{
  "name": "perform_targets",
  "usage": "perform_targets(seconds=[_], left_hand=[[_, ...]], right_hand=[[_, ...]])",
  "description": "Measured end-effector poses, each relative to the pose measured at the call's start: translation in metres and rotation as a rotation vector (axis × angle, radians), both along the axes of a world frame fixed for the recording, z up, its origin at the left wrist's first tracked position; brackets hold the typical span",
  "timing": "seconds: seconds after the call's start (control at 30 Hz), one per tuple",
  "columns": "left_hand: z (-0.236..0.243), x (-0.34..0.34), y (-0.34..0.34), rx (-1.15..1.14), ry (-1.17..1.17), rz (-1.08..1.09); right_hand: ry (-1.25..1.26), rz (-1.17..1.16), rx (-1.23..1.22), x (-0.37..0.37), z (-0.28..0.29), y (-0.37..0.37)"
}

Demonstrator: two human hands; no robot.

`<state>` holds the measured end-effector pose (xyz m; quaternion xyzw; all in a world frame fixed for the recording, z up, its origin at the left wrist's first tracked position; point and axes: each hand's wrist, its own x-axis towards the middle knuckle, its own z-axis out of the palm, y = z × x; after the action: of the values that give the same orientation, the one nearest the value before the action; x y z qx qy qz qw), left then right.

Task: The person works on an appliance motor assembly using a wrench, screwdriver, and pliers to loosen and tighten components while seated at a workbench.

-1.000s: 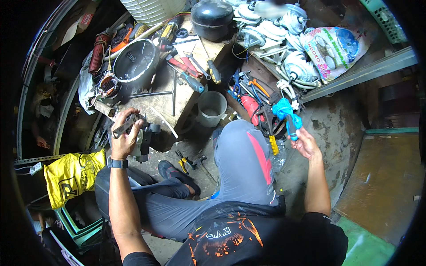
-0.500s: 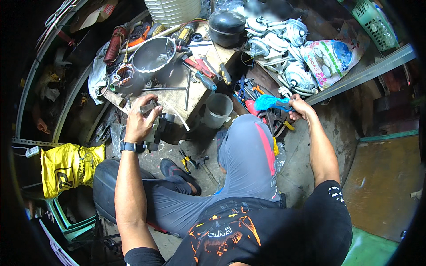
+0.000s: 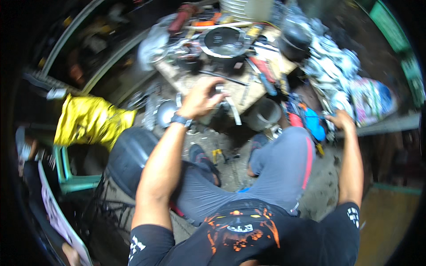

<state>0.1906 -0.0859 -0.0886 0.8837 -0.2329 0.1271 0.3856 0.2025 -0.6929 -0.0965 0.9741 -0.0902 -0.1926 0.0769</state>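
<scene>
The left hand (image 3: 204, 98) curls thumb and fingers round a greyish metal part (image 3: 218, 89), mostly hidden and too blurred to show its axis. The right hand (image 3: 341, 119) grips a blue bundle (image 3: 315, 125), whose blue end points leftward, toward the other hand. Between the hands stands a translucent bucket (image 3: 262, 114), its contents unclear. Beyond the left hand, a dark round bowl (image 3: 222, 39) sits on the wooden worktop (image 3: 253, 95). A yellow bag (image 3: 86, 119) lies left of that hand; whitish parts (image 3: 335, 62) heap beyond the right.
</scene>
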Motion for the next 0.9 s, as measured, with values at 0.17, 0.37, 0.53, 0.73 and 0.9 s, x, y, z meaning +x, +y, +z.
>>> perform_targets(seconds=[0.17,0.37,0.53,0.73,0.9], left_hand=[[-0.003,-0.005,0.005,-0.011,0.068,0.003],[-0.005,-0.007,0.01,-0.009,-0.001,0.002],[-0.013,0.003,0.004,0.002,-0.031,-0.025],[-0.002,0.004,0.001,0.044,0.023,-0.038],[-0.008,0.005,0.009,0.031,-0.002,-0.051]], right_hand=[[-0.373,-0.325,0.666,-0.056,0.07,0.017],[-0.328,-0.328,1.655,-0.155,0.094,0.161],[0.42,-0.144,2.082,-0.198,0.072,0.346],[0.771,-0.188,2.435,-0.24,0.05,0.474],[0.701,-0.32,2.504,-0.255,0.042,0.498]])
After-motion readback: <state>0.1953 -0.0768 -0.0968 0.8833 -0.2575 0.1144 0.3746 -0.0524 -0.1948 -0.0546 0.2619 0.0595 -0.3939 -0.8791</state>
